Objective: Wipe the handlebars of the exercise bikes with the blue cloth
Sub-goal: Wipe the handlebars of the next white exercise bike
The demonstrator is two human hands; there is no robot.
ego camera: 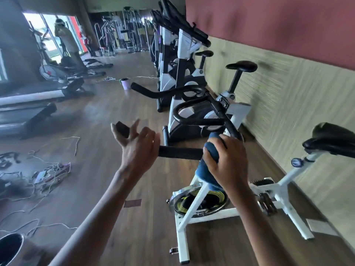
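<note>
A white exercise bike (194, 206) stands in front of me with black handlebars (180, 152). My right hand (228, 160) grips the blue cloth (209, 166), wrapped around the near handlebar where it bends. My left hand (138, 146) hovers open, fingers spread, at the free end of that bar's left grip; the grip's tip (123, 129) shows past the fingers. The far grip (153, 93) and the inner loop (192, 112) of the handlebars are bare. More bikes (182, 60) stand in a row behind along the wall.
The wall (288, 93) runs along the right. Loose cables and a power strip (50, 173) lie on the wood floor at left. Treadmills (28, 104) stand at far left, a small bucket (124, 83) farther back, a dark bin (9, 248) at bottom left. A person (67, 41) stands far off.
</note>
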